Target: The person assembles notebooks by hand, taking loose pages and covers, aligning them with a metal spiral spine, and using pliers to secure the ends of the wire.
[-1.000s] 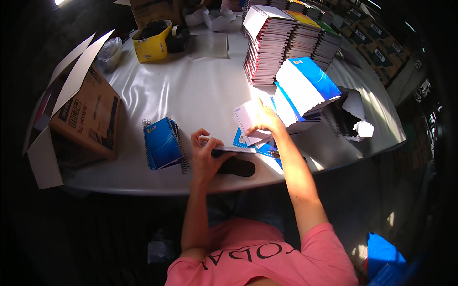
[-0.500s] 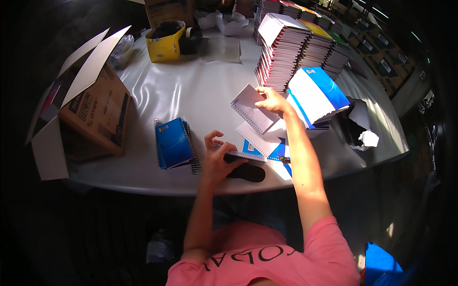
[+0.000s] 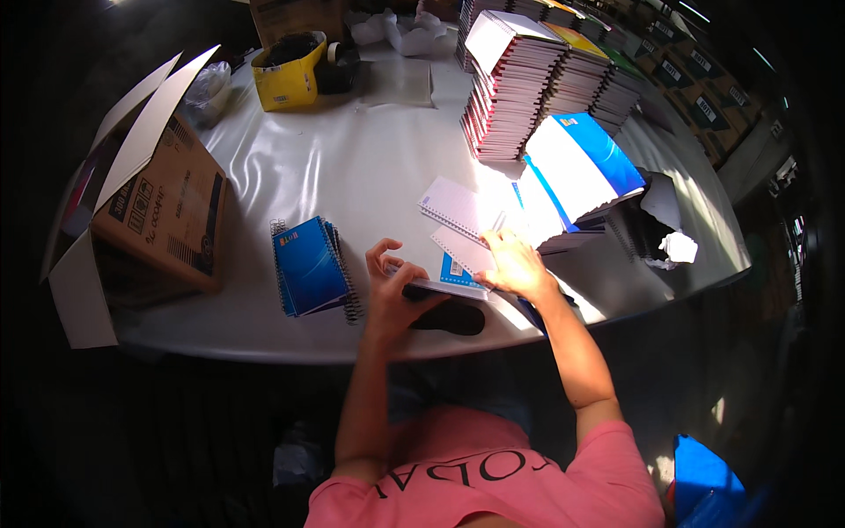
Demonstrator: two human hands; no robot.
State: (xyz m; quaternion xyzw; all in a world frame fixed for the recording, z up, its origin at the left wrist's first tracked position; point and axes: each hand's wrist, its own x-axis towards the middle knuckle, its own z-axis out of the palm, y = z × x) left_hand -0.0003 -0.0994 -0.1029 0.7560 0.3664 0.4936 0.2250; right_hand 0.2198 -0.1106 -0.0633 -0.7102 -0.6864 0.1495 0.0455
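Several pale, hole-edged sheets [image 3: 451, 202] are lying mid-frame, partly covered by the right hand [image 3: 519, 266], its grip unclear, while the left hand [image 3: 390, 295] is gripping a thin, white-edged pad [image 3: 456, 289] at lower centre.

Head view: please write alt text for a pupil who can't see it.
A person's left hand holds a pad edge-on; the right hand is over punched pages on a pale table. Blue spiral notebooks and an open box are left, stacked notebooks right.
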